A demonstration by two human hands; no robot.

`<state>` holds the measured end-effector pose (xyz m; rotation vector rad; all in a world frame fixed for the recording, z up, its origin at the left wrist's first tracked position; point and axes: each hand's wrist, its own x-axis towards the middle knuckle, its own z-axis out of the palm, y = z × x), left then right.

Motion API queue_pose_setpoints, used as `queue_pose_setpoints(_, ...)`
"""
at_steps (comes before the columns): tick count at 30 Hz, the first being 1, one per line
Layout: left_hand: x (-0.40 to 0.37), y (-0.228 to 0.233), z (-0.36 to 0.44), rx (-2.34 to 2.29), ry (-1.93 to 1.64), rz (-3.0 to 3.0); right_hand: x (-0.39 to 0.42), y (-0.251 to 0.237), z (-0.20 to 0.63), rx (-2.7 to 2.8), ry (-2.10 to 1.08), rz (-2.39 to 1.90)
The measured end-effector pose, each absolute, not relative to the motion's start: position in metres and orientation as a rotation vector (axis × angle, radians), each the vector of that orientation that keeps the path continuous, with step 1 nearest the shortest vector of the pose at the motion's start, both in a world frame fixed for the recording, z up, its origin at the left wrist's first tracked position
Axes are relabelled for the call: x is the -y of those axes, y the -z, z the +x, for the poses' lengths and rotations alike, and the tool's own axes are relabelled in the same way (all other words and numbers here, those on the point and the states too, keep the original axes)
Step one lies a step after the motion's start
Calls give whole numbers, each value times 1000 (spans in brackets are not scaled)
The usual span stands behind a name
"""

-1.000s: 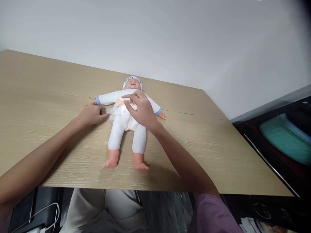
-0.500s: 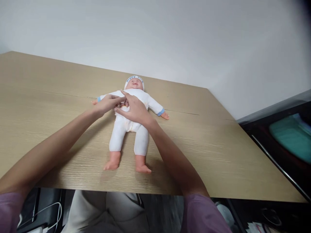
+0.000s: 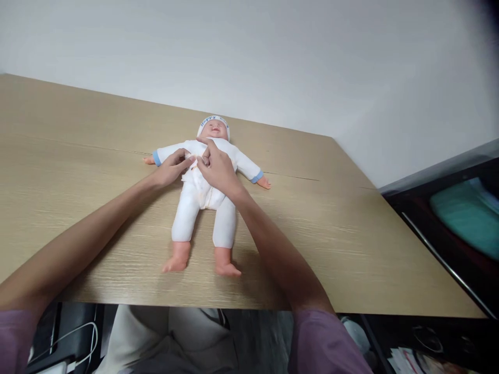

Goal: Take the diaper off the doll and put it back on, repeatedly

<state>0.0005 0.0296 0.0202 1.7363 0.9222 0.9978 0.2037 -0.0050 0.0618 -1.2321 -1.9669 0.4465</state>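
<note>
Head view: soft-bodied baby doll in white cloth romper [image 3: 205, 192] lies face-up mid pale wood-grain surface [image 3: 351, 234]. Left hand [image 3: 171, 169] and right hand [image 3: 216, 169] meet at its chest, fingers apparently pinching romper fabric, the grip partly hidden. Likely light, limp torso, firmer plastic limbs; best held at the trunk.

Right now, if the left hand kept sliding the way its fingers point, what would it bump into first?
The left hand points right across the doll, so it would probably meet the right hand first; their fingertips already look almost touching on the doll's chest.

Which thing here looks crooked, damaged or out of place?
Nothing stands out. The doll lies flat on its back on the wooden table, intact. The left hand and right hand rest on its chest.
</note>
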Motion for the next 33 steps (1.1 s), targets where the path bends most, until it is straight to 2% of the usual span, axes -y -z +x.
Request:
queue_pose_setpoints(6, -21, -20, 10, -1258, -1366, 2003, 14, -68, 202, 1805, -252, -1177)
queue_pose_setpoints(10, 29, -43, 20, -1298, -1614, 2137, 58, -75, 206, 1768, -206, -1122)
queue_pose_setpoints(13, 81, -61, 21, -1103, -1417, 2336, 106, -70, 218, 1891, -345, -993)
queue_pose_setpoints(18, 126, -56, 9, -1045, -688, 2582, 165, -46, 244, 2070, -539, -1100)
queue_pose_setpoints(25, 102, -38, 3, -1288, -826, 2360, 153, -37, 249, 2009, -347, -1509)
queue_pose_setpoints(33, 89, -27, 5, -1175, -872, 2400, 149, -22, 234, 2058, -162, -1559)
